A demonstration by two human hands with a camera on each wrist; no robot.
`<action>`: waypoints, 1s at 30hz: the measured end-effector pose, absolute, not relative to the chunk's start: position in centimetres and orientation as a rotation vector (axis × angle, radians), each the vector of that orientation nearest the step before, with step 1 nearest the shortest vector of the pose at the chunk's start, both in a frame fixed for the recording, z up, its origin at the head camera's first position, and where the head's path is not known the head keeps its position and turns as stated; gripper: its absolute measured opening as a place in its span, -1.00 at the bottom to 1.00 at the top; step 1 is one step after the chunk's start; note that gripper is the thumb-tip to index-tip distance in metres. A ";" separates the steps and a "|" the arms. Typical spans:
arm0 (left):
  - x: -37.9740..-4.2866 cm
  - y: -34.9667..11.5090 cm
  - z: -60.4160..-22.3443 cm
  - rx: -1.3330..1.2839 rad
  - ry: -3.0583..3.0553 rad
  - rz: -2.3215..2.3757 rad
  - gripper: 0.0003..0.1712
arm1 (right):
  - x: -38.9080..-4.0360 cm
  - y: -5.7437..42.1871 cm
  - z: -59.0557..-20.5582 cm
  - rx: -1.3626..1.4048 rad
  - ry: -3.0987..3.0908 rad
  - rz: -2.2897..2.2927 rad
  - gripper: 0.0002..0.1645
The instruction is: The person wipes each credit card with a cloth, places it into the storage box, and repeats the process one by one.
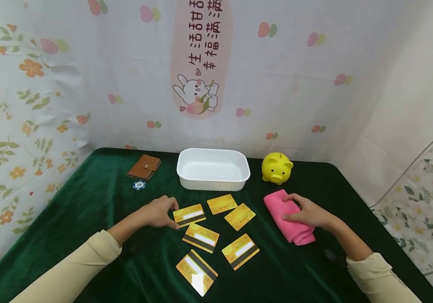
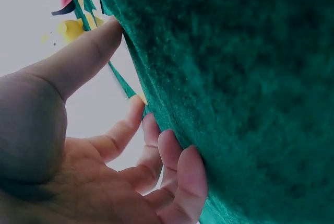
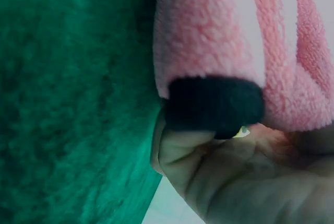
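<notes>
I count six gold rectangular cards (image 1: pixel 200 238), lower centre; left hand (image 1: pixel 158 212) pinches one card (image 1: pixel 189 214) by its edges. Right hand (image 1: pixel 307 211) grips one fuzzy pink folded cloth (image 1: pixel 293 230), lower right.

The towel (image 1: pixel 294 231) looks like fuzzy cloth, the cards (image 1: pixel 196 272) glossy plastic, the tablecloth (image 1: pixel 144 265) velvety.

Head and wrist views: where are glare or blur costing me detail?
Head view: glare whites out part of the bottommost card; left wrist view: the green cloth sinks into dark patches at upper right, and the yellow piggy bank looks soft; right wrist view: the pink cloth shows its pile, but the green cloth is blurred.
</notes>
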State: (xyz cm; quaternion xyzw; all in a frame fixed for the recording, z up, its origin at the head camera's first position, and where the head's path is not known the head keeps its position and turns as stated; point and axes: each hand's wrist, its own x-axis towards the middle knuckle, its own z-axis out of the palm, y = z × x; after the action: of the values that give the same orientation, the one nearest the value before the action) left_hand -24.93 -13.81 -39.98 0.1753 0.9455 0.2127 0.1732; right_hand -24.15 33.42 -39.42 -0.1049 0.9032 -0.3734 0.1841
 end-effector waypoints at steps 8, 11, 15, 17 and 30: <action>-24.6 -13.6 -39.6 0.476 2.706 0.673 -0.45 | -24.1 32.9 -38.9 -0.269 2.553 -1.086 -0.23; -24.4 -13.4 -39.5 0.477 2.717 0.697 -0.44 | -23.9 32.8 -38.9 -0.276 2.565 -1.089 -0.25; -24.1 -13.1 -39.6 0.476 2.727 0.738 -0.47 | -23.5 32.8 -38.9 -0.265 2.582 -1.089 -0.26; -24.1 -13.0 -39.7 0.494 2.729 0.771 -0.50 | -23.3 32.6 -39.0 -0.248 2.589 -1.101 -0.26; -24.4 -13.0 -40.0 0.536 2.623 1.185 -0.60 | -22.1 30.5 -39.3 -0.363 2.798 -0.972 -0.32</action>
State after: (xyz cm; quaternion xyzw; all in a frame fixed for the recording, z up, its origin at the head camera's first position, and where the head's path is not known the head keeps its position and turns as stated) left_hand -24.42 -12.96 -39.95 0.1822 0.8908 0.4023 0.1067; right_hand -22.05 30.47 -39.30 -0.1214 0.9348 -0.3245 0.0786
